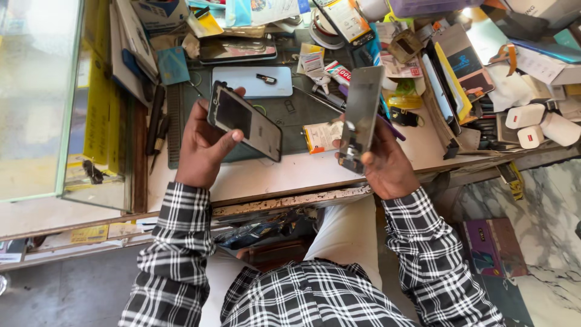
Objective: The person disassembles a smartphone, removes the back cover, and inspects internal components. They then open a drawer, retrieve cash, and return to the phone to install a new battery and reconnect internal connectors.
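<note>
From the head camera we see our left hand (203,142) over the desk's (284,172) front edge, fingers curled round a phone body (245,121), thumb pressed across its lower end. Our right hand (384,163), near the same edge, pinches a screen panel (361,115) by its bottom, fingers close together behind it, the panel standing nearly upright. Behind lie a green mat (302,112) carrying a pale blue phone (252,82), and white chargers (535,124) at the right edge.

dark phone screen (245,120) in left hand (203,145); grey screen panel (361,115) in right hand (387,166); purple box (493,247) on floor.
</note>
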The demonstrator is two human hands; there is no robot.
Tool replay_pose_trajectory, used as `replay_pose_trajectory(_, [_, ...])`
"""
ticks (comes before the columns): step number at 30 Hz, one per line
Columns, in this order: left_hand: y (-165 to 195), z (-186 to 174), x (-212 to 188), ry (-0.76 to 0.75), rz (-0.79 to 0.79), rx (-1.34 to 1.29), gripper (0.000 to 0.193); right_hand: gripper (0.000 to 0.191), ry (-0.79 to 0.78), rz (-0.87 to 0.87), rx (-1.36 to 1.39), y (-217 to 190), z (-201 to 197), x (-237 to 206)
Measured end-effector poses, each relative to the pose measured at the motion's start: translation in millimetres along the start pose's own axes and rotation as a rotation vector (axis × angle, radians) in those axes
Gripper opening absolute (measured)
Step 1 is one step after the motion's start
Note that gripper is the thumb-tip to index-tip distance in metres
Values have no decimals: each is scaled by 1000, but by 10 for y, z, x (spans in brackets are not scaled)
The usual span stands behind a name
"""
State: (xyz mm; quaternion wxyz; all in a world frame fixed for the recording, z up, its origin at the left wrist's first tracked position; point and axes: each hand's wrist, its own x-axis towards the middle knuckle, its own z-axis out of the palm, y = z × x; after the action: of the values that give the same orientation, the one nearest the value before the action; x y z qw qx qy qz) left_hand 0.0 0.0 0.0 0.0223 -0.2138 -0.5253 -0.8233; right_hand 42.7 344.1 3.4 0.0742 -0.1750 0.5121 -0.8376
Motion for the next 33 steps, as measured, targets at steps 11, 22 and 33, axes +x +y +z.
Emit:
replay_pose_trajectory(11, [143,328,-147,-103,-55,-126,56,94,-169,42,-463,-222,483,-32])
replay_pose_trajectory(22, [170,425,-178,-117,-112,-91,57,93,-192,82,-655,-327,690,-39])
replay_pose_trajectory(33, [143,450,-238,-47,-152,-76,60,96,-241,74,-665,-214,707,-1])
